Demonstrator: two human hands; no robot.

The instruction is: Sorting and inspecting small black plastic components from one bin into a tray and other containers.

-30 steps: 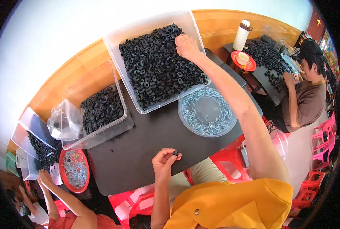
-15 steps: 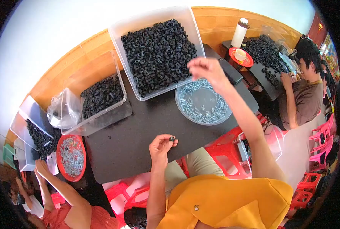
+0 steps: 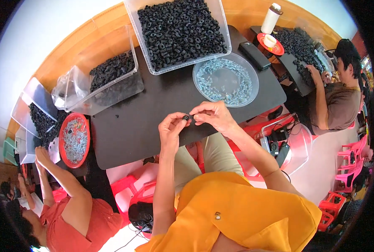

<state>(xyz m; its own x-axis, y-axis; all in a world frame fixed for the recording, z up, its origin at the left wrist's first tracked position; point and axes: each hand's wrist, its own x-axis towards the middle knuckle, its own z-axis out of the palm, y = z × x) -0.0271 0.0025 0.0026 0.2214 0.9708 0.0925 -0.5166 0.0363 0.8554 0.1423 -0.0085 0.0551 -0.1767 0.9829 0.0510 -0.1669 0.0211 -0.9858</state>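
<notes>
Smooth dark tabletop (image 3: 132,134); left hand (image 3: 171,128) pinching round black piece (image 3: 186,118)

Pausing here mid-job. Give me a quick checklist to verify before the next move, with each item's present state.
1. Left hand has a grip on a black part: ok, pinched at the fingertips above the table.
2. Right hand holds a piece of its own: cannot tell; its fingertips are bunched close to the left hand's.
3. Black parts in stock: ok, the large clear bin has plenty.
4. Small shiny pieces in stock: ok, ringed around the round tub.
5. Table free of loose pieces: not ok, a small dark bit lies on its left part.
</notes>
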